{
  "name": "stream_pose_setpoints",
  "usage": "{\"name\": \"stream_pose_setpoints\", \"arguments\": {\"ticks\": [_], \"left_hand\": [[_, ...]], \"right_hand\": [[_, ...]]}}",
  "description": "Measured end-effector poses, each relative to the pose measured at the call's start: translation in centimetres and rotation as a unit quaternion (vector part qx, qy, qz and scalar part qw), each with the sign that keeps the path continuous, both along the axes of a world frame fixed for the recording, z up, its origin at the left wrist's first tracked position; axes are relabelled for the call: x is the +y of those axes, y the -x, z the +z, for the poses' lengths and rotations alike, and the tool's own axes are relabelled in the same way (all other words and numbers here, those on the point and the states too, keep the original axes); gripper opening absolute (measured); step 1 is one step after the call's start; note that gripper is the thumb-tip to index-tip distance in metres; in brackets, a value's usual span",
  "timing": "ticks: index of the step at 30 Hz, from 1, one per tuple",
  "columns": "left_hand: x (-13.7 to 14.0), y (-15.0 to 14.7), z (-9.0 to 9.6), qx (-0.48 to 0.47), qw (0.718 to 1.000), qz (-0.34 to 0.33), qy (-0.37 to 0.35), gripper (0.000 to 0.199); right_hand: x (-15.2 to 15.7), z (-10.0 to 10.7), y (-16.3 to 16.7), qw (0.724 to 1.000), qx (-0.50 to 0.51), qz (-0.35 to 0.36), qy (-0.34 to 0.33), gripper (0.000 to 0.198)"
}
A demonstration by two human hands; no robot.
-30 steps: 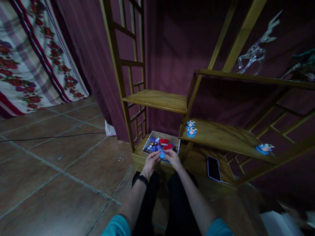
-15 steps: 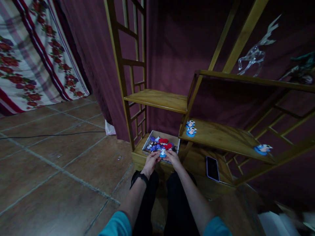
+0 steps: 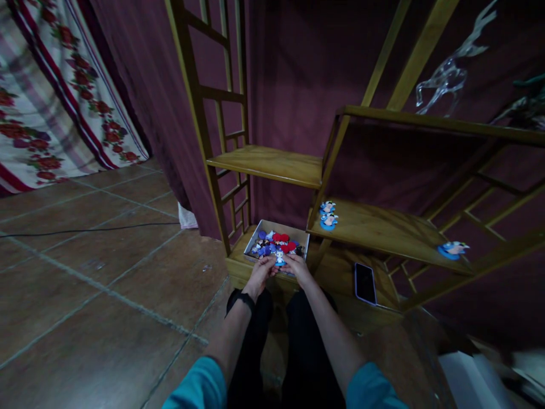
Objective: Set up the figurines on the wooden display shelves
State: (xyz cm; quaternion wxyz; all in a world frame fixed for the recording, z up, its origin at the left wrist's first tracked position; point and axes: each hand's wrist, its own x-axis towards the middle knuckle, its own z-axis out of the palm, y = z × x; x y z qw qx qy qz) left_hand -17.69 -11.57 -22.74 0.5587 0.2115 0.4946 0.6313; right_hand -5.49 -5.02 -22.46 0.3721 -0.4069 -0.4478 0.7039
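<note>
Currently the white figurine (image 3: 279, 258) points head-up, its long axis vertical in view, blue base lowermost, at the near edge of the shallow box (image 3: 293, 231). It sits between the left hand (image 3: 261, 274) and right hand (image 3: 299, 269), fingertips pinched on its 2 sides, forearms converging forward.

Left fingers (image 3: 267, 263) and right fingers (image 3: 293, 261) hide the edges of the white figurine (image 3: 279, 258), its details too small to tell, and part of the box (image 3: 292, 230); picture edges cut off the dark ornament (image 3: 528, 109) and floral cloth (image 3: 79, 94); a pale shape (image 3: 531, 363), lower right, is blurred
</note>
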Motion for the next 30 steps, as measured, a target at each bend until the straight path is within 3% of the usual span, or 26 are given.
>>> {"name": "stream_pose_setpoints", "arguments": {"ticks": [13,30], "left_hand": [[0.19,0.09,-0.39,0.018,1.0,0.002,-0.005,0.027],[0.08,-0.08,-0.3,0.01,1.0,0.022,0.003,0.031]], "right_hand": [[0.09,0.32,-0.58,0.999,0.019,0.049,-0.011,0.03],[-0.14,0.43,-0.48,0.999,0.04,0.027,0.011,0.023]]}}
